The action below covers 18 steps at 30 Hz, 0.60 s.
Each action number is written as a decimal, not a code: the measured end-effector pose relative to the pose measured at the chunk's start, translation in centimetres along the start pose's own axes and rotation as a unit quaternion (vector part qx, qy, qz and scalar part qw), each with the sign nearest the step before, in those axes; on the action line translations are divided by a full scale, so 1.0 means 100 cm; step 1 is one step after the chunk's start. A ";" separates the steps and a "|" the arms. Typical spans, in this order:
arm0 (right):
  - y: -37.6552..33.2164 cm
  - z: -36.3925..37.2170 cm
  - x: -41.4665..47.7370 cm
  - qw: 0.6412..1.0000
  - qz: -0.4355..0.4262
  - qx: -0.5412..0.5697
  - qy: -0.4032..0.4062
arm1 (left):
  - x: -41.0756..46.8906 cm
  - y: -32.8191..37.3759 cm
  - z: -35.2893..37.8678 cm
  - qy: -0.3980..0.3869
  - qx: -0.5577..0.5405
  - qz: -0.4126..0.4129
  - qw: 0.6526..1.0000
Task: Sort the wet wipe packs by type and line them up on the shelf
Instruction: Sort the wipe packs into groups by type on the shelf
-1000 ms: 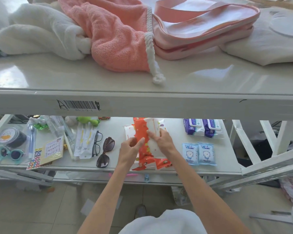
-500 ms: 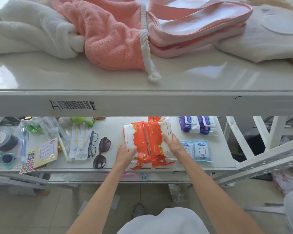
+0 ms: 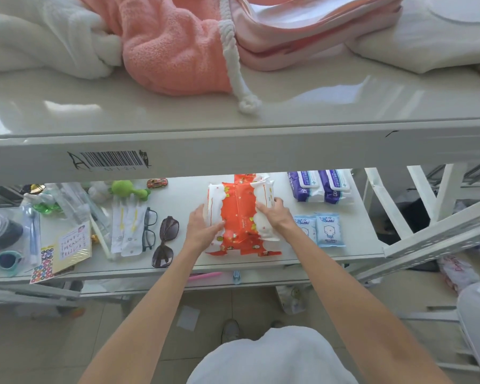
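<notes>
Head: orange packs (image 3: pixel 237 214) lengthwise front-to-back

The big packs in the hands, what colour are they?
Orange and white packs with small cartoon pictures, seen in the head view.

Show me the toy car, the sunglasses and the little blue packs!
Toy car (image 3: pixel 157 183): head view, on its red body.
Sunglasses (image 3: pixel 165 241): head view, on the bridge between the brown lenses.
Little blue packs (image 3: pixel 329 230): head view, on the front of the right-hand pack.
</notes>
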State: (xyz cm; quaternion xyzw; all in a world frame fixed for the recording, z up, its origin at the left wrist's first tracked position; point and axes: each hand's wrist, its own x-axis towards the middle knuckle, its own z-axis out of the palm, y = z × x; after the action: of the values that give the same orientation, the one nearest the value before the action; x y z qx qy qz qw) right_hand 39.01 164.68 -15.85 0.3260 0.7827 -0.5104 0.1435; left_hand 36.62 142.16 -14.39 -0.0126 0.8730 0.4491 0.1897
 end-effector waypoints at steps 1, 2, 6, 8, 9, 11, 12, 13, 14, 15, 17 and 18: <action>0.002 -0.002 -0.002 1.000 -0.015 -0.006 0.008 | -0.002 -0.002 0.004 0.047 0.033 0.013 0.998; 0.004 -0.002 -0.004 0.999 -0.030 -0.010 0.019 | -0.006 -0.003 0.010 0.073 0.042 0.027 0.996; 0.005 0.001 -0.015 0.997 -0.058 -0.019 0.045 | -0.015 -0.005 0.026 0.037 -0.016 0.016 0.999; 0.005 0.002 -0.018 0.996 -0.054 -0.032 0.063 | -0.014 -0.010 0.024 0.027 -0.041 0.005 0.999; 0.005 0.001 -0.019 0.994 -0.052 -0.041 0.082 | -0.012 -0.012 0.021 0.024 -0.050 -0.002 0.998; 0.010 0.002 -0.020 0.990 -0.058 -0.054 0.119 | -0.010 -0.018 0.017 0.024 -0.080 -0.018 0.996; 0.012 0.002 -0.022 0.988 -0.063 -0.056 0.131 | -0.011 -0.020 0.016 0.036 -0.097 -0.026 0.994; 0.013 0.002 -0.024 0.986 -0.068 -0.058 0.137 | -0.012 -0.021 0.015 0.064 -0.100 -0.028 0.993; 0.016 0.002 -0.025 0.985 -0.072 -0.062 0.142 | -0.015 -0.021 0.015 0.102 -0.088 -0.020 0.991; 0.016 0.002 -0.028 0.984 -0.074 -0.072 0.144 | -0.018 -0.021 0.016 0.139 -0.068 -0.002 0.988; 0.017 0.002 -0.031 0.983 -0.068 -0.096 0.142 | -0.024 -0.017 0.018 0.173 -0.035 0.043 0.983; 0.016 0.002 -0.032 0.982 -0.066 -0.108 0.137 | -0.026 -0.014 0.020 0.173 -0.023 0.058 0.983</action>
State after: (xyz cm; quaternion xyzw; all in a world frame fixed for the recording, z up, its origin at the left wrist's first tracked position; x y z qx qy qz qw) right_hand 42.41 163.80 -15.27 0.3236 0.8650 -0.3818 0.0351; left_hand 39.94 142.51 -15.58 -0.0438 0.8815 0.4700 0.0096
